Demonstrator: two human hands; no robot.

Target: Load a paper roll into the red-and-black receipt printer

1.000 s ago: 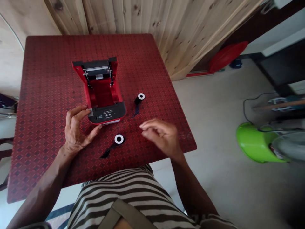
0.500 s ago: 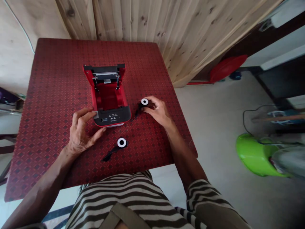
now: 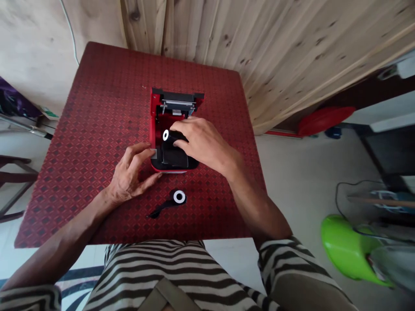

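Observation:
A red-and-black printer (image 3: 153,134) stands on the table with its lid raised. My left hand (image 3: 128,175) grips its front left corner, fingers at the side and top, thumb low along the front. Over the open bay, my right hand (image 3: 204,142) pinches a black roll (image 3: 166,136) with a white core. The roll's loose strip (image 3: 175,156) hangs over the printer's front panel, covering most of the buttons. A second black roll (image 3: 179,197) with a white core stands on end nearer me, its tail stretched out to the left.
The table (image 3: 110,103) has a red patterned cover and stands against a wooden plank wall (image 3: 207,30). On the floor at the right is a bright green tub (image 3: 340,246). A dark wooden stool (image 3: 16,172) is at the left.
My right hand has carried its roll from beside the printer to above the open bay, and the strip now lies across the front panel. My left hand keeps its hold. The view has shifted.

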